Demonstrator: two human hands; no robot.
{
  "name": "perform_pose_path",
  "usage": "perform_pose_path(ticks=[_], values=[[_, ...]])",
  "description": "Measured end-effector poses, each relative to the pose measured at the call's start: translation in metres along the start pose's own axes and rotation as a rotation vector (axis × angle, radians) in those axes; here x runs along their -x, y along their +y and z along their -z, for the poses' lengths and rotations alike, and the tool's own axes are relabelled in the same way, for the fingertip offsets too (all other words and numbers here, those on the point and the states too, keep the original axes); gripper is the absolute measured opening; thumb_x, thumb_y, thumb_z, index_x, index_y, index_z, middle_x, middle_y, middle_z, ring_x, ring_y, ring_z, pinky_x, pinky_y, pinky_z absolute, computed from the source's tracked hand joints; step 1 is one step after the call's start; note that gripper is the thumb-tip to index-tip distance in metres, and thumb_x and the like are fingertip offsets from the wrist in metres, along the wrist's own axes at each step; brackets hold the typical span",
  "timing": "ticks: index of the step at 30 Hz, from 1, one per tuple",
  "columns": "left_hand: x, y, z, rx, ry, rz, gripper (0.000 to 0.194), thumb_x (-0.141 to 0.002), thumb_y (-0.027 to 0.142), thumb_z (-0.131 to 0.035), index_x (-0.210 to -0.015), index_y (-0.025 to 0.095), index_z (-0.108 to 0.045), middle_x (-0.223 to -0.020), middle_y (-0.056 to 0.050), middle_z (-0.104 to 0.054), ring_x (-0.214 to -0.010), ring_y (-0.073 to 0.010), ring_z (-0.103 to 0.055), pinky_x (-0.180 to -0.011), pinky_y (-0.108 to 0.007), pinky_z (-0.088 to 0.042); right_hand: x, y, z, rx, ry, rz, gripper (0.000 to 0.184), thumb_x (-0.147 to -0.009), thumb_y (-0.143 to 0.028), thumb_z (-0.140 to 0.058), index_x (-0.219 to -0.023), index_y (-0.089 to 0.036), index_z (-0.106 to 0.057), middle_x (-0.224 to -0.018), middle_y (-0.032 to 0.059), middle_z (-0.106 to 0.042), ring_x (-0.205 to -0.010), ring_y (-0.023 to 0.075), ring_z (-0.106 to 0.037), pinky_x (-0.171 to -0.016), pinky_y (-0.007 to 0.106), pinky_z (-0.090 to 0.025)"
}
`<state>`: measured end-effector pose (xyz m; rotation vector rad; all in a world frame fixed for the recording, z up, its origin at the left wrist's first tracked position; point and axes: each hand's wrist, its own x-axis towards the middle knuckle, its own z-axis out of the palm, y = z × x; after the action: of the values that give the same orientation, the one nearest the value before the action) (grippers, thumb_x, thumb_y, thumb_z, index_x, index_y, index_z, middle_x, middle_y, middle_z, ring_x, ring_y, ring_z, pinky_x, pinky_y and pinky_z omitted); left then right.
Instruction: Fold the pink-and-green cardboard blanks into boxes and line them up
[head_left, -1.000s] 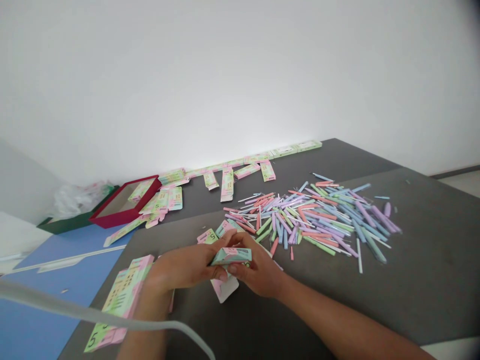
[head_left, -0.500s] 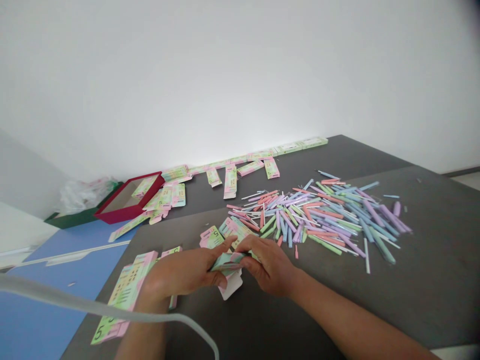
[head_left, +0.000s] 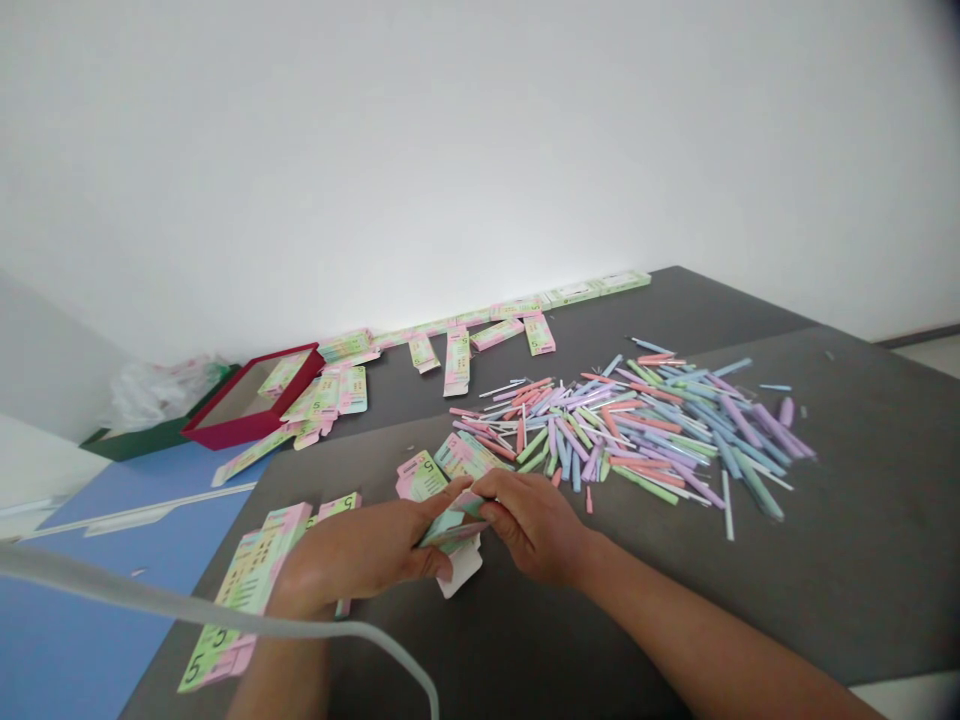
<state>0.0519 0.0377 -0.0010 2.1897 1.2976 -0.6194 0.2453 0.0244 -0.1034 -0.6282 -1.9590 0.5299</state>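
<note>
"What has moved since a second ago?"

"The right hand (head_left: 536,530) has slid outward, parting the two thumbs, and the small printed carton (head_left: 448,524) has tipped."

"Where is the carton exactly?"

"Between both hands, above the near part of the bench (head_left: 847,500). The left hand (head_left: 390,545) is clamped on its left end, thumb below; the right pinches its far-right edge with thumb and forefinger."

"And that pale flap (head_left: 461,574) just below?"

"I can't tell whether it belongs to the held carton."

"How would you work those panels well?"

"I'd judge it thin card, so anchor with the left and let the right do the fine work. Press lightly along the folds, not mid-panel, or it may buckle. Keep the corners square, and stay clear of the coloured sticks (head_left: 600,430) and flat carton (head_left: 422,474) beyond."
</note>
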Motion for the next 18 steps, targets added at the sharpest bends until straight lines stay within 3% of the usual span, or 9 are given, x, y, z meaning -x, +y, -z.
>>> perform_pose_path(ticks=[3, 8, 13, 18], values=[[0.0014, -0.0005, -0.0009, -0.015, -0.003, 0.005, 0.049, -0.084, 0.038, -0.054, -0.131, 0.025, -0.055, -0.113, -0.008, -0.071, -0.095, -0.0295, -0.068, -0.077, -0.033, -0.048, 0.0008, 0.0, -0.0012, 0.008, -0.001, -0.016, 0.021, -0.099, -0.026, -0.037, -0.106, -0.02, -0.055, -0.091, 0.0065, -0.066, -0.081, 0.0176, -0.061, -0.075, 0.028, -0.044], [0.0053, 0.0, -0.0017, -0.047, 0.007, 0.059, 0.07, -0.086, 0.037, -0.052, -0.151, 0.029, -0.027, -0.113, -0.012, -0.07, -0.094, -0.0336, -0.067, -0.074, -0.039, -0.048, -0.0002, 0.0003, -0.0028, 0.026, -0.004, -0.086, 0.022, -0.094, -0.039, -0.051, -0.1, -0.019, -0.057, -0.083, 0.003, -0.063, -0.067, 0.015, -0.055, -0.063, 0.026, -0.039], [0.0048, 0.0033, -0.0051, -0.055, 0.011, 0.074, 0.049, -0.085, 0.037, -0.052, -0.132, 0.025, -0.054, -0.109, -0.012, -0.071, -0.095, -0.0341, -0.067, -0.076, -0.04, -0.048, -0.0034, 0.0024, -0.0003, -0.105, -0.022, -0.074, 0.025, -0.097, -0.039, -0.046, -0.095, -0.019, -0.06, -0.079, 0.0024, -0.058, -0.072, 0.0151, -0.053, -0.065, 0.026, -0.038], [0.0068, 0.0069, -0.0078, -0.05, 0.016, 0.087, 0.046, -0.083, 0.036, -0.054, -0.127, 0.027, -0.057, -0.108, -0.01, -0.071, -0.096, -0.033, -0.066, -0.076, -0.04, -0.048, -0.0031, 0.0015, 0.0002, -0.133, -0.069, -0.053, 0.027, -0.101, -0.036, -0.038, -0.1, -0.018, -0.059, -0.082, 0.0034, -0.058, -0.075, 0.0158, -0.053, -0.068, 0.027, -0.04]])
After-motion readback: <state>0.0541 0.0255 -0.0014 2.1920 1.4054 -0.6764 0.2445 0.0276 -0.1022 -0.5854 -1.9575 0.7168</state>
